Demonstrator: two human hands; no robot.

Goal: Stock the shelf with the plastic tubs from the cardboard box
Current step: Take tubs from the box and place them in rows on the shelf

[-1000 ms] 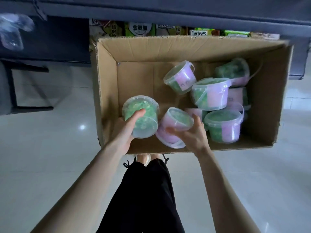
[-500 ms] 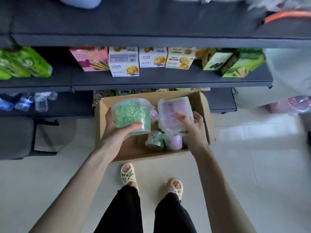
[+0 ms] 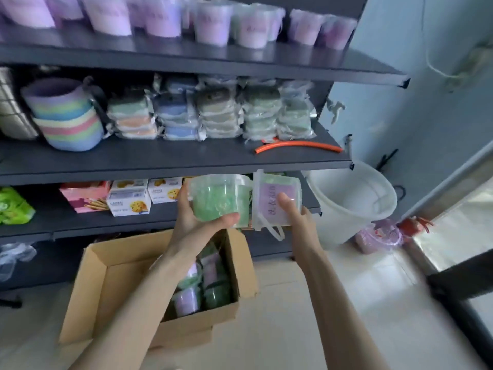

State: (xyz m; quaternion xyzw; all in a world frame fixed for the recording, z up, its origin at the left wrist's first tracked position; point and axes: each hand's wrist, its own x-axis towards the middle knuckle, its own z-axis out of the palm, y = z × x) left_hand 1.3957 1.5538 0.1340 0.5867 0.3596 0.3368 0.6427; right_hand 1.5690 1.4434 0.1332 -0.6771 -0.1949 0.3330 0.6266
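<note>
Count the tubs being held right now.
2: one green tub in the left hand, one purple-labelled tub in the right hand. Others lie in the cardboard box, partly hidden by the left arm.

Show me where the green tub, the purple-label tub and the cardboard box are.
green tub (image 3: 216, 201): head view, on its clear side wall.
purple-label tub (image 3: 268, 192): head view, on the purple label.
cardboard box (image 3: 112, 295): head view, on the bare inner surface at its left.
</note>
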